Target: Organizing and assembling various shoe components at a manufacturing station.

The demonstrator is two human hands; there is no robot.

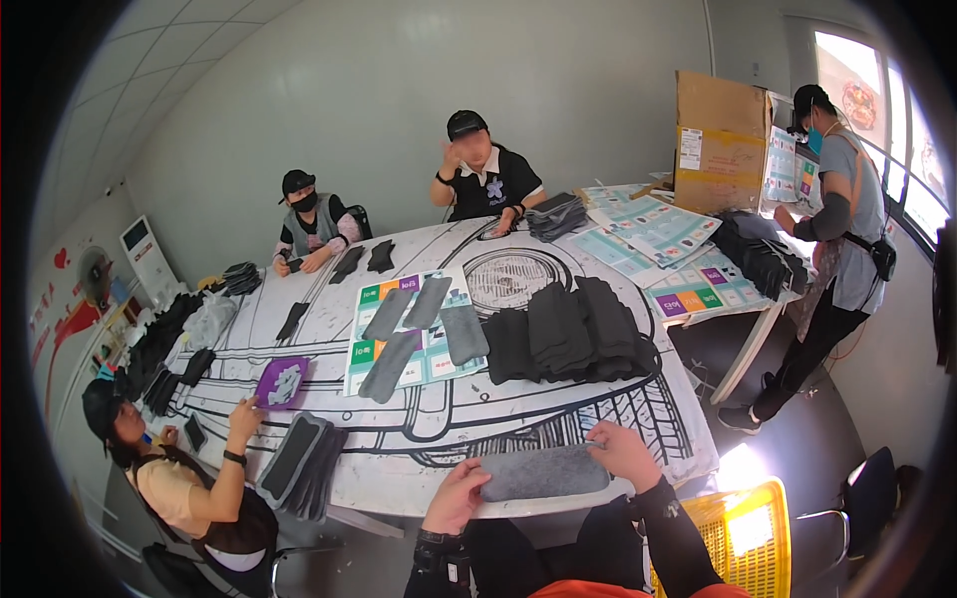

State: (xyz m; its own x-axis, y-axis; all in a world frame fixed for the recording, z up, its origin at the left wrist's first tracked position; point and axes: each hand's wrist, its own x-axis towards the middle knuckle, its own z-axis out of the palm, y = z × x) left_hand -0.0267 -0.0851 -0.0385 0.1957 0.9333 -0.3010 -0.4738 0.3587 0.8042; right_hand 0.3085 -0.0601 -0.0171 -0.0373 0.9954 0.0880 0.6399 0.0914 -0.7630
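Observation:
I hold a long grey fuzzy fabric pad (543,472) stretched level at the near edge of the table. My left hand (457,496) pinches its left end. At the right end, the fingers of my right hand (626,453) grip the upper corner. Beyond the pad, several similar grey pads (464,334) lie spread on a colourful printed sheet (436,369). To the right of that sheet sits a large overlapping pile of dark pads (588,329).
The white table (344,478) bears black line drawings. A person on the left reaches to a purple tray (281,384) of small pale pieces, by a pad stack (301,466). Two people sit opposite; another stands right near a cardboard box (723,140). A yellow basket (773,538) is beside me.

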